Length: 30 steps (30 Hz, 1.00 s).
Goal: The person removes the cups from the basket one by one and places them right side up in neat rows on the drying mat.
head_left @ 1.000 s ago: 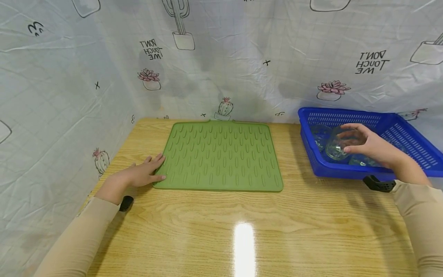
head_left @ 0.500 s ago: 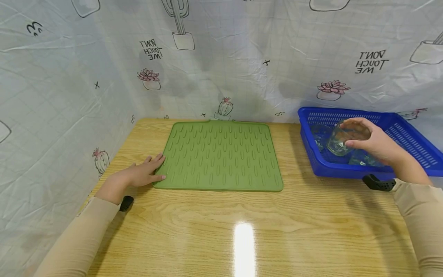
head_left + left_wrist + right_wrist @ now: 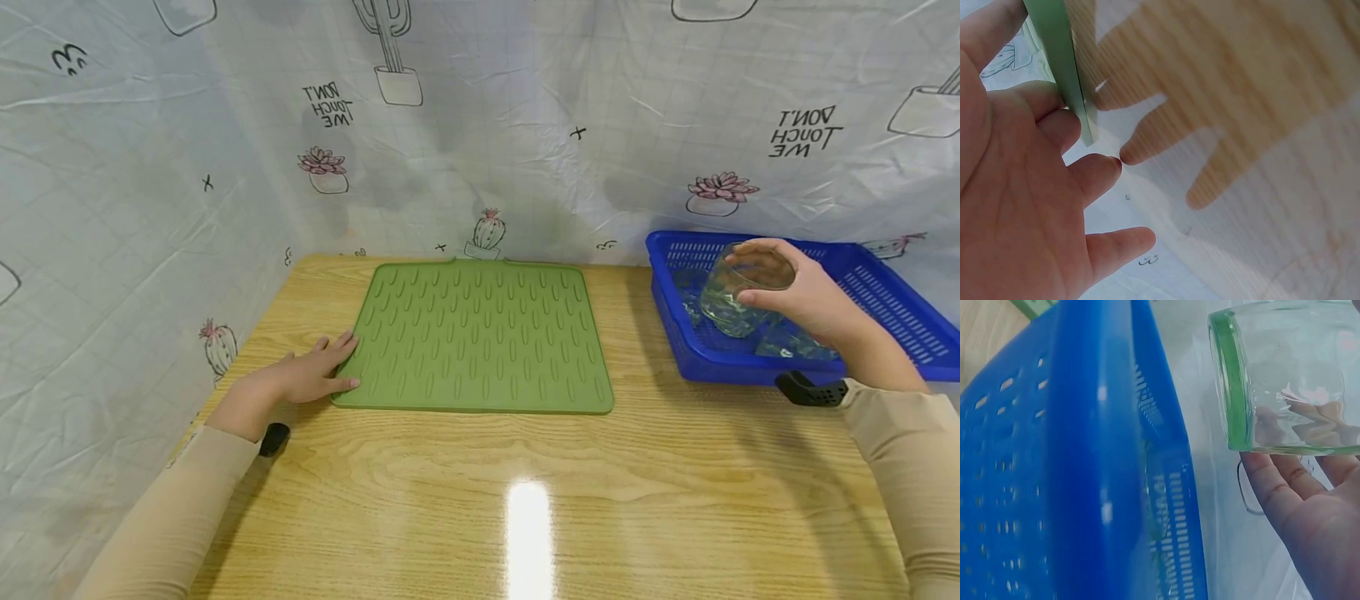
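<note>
A clear drinking glass [image 3: 722,302] is tilted over the blue plastic basket [image 3: 731,367], gripped between the thumb and fingers of my right hand [image 3: 817,300]. In the right wrist view the glass [image 3: 1297,369] shows a thick, greenish base, and my fingers [image 3: 1275,487] lie along its side. On the table's left, my left hand [image 3: 303,377] rests with spread fingers at the left edge of a green ridged mat [image 3: 480,333]. The left wrist view shows the fingertips [image 3: 1100,175] close to the edge of the mat [image 3: 1063,62].
More clear glasses [image 3: 791,342] lie in the basket, partly hidden by the right hand and the held glass. A wooden table [image 3: 420,500] bears mat and basket. Behind them hangs a white sheet [image 3: 525,125] printed with cacti, with another stretch along the left side.
My right hand has raised the glass slightly within the basket and tilted it, uncovering more of the glass below. The left hand and the mat have stayed put.
</note>
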### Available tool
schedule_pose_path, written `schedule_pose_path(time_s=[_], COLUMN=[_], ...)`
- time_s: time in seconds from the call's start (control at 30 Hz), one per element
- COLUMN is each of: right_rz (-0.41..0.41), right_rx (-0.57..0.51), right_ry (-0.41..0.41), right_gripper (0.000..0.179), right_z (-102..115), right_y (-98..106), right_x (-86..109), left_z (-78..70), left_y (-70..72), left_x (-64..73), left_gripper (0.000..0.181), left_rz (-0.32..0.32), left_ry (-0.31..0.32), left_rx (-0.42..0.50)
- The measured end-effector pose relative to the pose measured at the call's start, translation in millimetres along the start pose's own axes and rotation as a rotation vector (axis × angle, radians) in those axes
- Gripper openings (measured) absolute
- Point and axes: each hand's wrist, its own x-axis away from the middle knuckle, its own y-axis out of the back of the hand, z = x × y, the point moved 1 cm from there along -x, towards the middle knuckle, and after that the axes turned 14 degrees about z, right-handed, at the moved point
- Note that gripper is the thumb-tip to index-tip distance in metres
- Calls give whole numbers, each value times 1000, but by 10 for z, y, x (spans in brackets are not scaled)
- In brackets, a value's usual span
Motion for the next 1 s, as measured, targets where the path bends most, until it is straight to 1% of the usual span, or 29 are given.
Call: schedule_pose_path(time_s=[0.47,0.57,0.7,1.0], right_rz=[78,79,77,40], right_rx=[69,78,68,46], right_ry=[-50,-48,-23,11], right_gripper=[58,58,59,59], right_z=[302,348,401,519], right_y=[-126,-168,-227,-376], right_x=[-231,-280,-334,-455], left_z=[-25,-29,-35,-54], left_y=[12,12,14,13], left_x=[21,23,28,35], left_gripper=[89,89,89,88], left_rz=[11,11,6,-1], left_ry=[-4,-1,3,4], left_rx=[11,8,3,6])
